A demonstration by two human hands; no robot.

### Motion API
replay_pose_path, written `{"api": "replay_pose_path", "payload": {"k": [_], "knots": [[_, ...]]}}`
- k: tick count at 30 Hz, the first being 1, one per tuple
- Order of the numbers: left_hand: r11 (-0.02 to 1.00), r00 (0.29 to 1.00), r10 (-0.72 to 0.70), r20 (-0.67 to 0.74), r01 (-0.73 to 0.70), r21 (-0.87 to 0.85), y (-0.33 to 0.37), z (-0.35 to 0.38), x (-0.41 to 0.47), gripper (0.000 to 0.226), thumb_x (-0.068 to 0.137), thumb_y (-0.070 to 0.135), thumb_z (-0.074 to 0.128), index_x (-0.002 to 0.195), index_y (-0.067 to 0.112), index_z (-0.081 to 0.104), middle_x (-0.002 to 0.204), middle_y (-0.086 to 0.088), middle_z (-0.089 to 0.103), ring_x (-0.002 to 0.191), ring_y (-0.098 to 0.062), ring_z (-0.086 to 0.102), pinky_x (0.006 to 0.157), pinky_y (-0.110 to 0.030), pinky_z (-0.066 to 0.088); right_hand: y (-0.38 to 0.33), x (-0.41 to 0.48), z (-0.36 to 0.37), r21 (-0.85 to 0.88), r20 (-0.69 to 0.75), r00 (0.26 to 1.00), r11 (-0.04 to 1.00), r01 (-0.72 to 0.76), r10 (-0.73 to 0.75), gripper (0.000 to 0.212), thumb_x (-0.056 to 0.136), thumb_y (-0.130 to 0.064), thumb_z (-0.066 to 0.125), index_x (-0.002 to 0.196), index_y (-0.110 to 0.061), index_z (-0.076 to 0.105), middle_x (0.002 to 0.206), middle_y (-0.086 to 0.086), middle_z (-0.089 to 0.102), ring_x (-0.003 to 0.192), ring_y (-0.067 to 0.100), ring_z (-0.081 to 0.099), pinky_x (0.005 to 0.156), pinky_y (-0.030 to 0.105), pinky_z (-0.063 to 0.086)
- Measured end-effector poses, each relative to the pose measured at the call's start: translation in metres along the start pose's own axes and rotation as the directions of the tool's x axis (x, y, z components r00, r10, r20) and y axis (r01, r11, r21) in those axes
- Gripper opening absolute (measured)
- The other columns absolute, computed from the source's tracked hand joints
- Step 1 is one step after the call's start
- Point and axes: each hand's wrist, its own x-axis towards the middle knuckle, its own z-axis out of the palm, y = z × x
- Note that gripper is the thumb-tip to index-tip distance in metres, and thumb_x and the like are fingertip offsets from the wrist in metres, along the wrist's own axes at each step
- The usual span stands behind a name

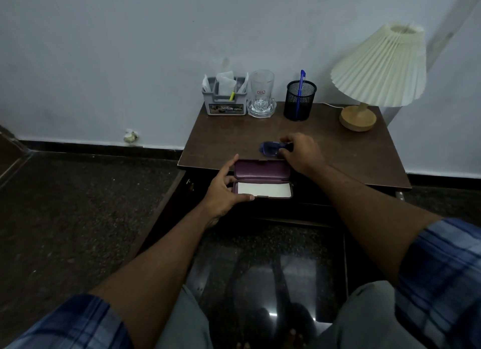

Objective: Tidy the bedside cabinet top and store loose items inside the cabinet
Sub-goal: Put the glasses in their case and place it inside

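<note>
- Purple and hard-shelled, the spectacle case (262, 178) hangs open at the front edge of the brown cabinet top (234, 140), showing its white lining.
- Your left hand (223, 192) curls round its left end.
- Translucent blue glasses (269, 148) sit just behind, pinched by your right hand (302, 153).
- Against the wall stand a grey plastic organiser (225, 101), a clear glass (261, 88), a black mesh pen cup (299, 100) and a pleated lamp (380, 67).

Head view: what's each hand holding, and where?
Left hand grips the open purple case by its left end; right hand pinches the blue glasses at their right end.
</note>
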Motion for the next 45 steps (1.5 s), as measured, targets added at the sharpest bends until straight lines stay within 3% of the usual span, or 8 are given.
{"api": "replay_pose_path", "payload": {"k": [8, 15, 25, 33, 36, 39, 45], "knots": [[1.0, 1.0, -0.003, 0.003, 0.003, -0.016, 0.001, 0.001, -0.001, 0.116, 0.063, -0.009, 0.088, 0.153, 0.041, 0.034, 0.116, -0.013, 0.072, 0.107, -0.022, 0.072, 0.088, -0.03, 0.059, 0.002, 0.005, -0.001, 0.027, 0.054, 0.998, 0.999, -0.04, 0.039, 0.014, 0.088, -0.027, 0.067, 0.099, -0.019, 0.064, 0.103, 0.008, 0.071, 0.1, 0.032, 0.065, 0.085, 0.041, 0.052], [0.999, 1.0, 0.008, 0.007, -0.008, -0.04, 0.006, 0.005, 0.001, 0.114, 0.063, -0.005, 0.09, 0.15, 0.045, 0.037, 0.113, -0.012, 0.073, 0.106, -0.023, 0.073, 0.089, -0.033, 0.06, 0.004, -0.001, -0.03, 0.128, -0.052, 0.998, 0.991, 0.035, -0.029, 0.014, 0.092, -0.02, 0.067, 0.106, -0.019, 0.069, 0.103, 0.003, 0.073, 0.094, 0.022, 0.068, 0.082, 0.04, 0.056], [0.997, 0.999, 0.041, -0.014, -0.041, -0.07, 0.029, 0.021, 0.002, 0.114, 0.062, -0.005, 0.09, 0.149, 0.046, 0.038, 0.102, -0.008, 0.076, 0.103, -0.024, 0.074, 0.084, -0.03, 0.059, -0.025, -0.019, -0.08, 0.165, -0.098, 0.959, 0.946, 0.279, -0.266, 0.015, 0.091, -0.023, 0.07, 0.105, -0.022, 0.073, 0.082, -0.009, 0.071, 0.074, 0.008, 0.068, 0.072, 0.03, 0.056], [0.994, 0.997, 0.082, -0.003, -0.082, -0.076, 0.059, 0.04, -0.003, 0.113, 0.065, -0.015, 0.084, 0.153, 0.036, 0.035, 0.11, -0.013, 0.075, 0.105, -0.028, 0.073, 0.084, -0.036, 0.061, -0.03, -0.061, -0.072, 0.046, 0.05, 0.924, 0.925, 0.377, -0.379, 0.022, 0.091, -0.029, 0.07, 0.112, -0.023, 0.073, 0.105, -0.006, 0.075, 0.094, 0.012, 0.07, 0.081, 0.028, 0.054], [0.993, 0.995, 0.097, 0.008, -0.097, -0.07, 0.069, 0.046, -0.006, 0.112, 0.066, -0.018, 0.082, 0.153, 0.036, 0.036, 0.103, -0.011, 0.075, 0.099, -0.026, 0.073, 0.085, -0.038, 0.061, -0.027, -0.072, -0.069, -0.009, 0.04, 0.915, 0.916, 0.402, -0.402, 0.023, 0.092, -0.028, 0.069, 0.113, -0.022, 0.074, 0.109, -0.005, 0.076, 0.1, 0.013, 0.069, 0.081, 0.027, 0.053], [0.992, 0.994, 0.103, 0.022, -0.101, -0.077, 0.075, 0.049, -0.009, 0.112, 0.066, -0.02, 0.08, 0.153, 0.037, 0.037, 0.112, -0.022, 0.069, 0.1, -0.029, 0.071, 0.091, -0.043, 0.059, -0.025, -0.078, -0.07, -0.022, 0.011, 0.906, 0.906, 0.423, -0.423, 0.022, 0.091, -0.027, 0.069, 0.111, -0.02, 0.074, 0.107, -0.003, 0.076, 0.098, 0.015, 0.069, 0.081, 0.031, 0.055], [0.99, 0.994, 0.09, 0.055, -0.083, -0.111, 0.078, 0.055, -0.012, 0.11, 0.067, -0.019, 0.081, 0.15, 0.041, 0.039, 0.111, -0.017, 0.072, 0.103, -0.03, 0.073, 0.084, -0.036, 0.061, -0.02, -0.081, -0.077, -0.019, 0.019, 0.908, 0.908, 0.419, -0.419, 0.026, 0.089, -0.027, 0.071, 0.113, -0.02, 0.074, 0.107, -0.003, 0.073, 0.099, 0.014, 0.066, 0.084, 0.033, 0.055]]}}
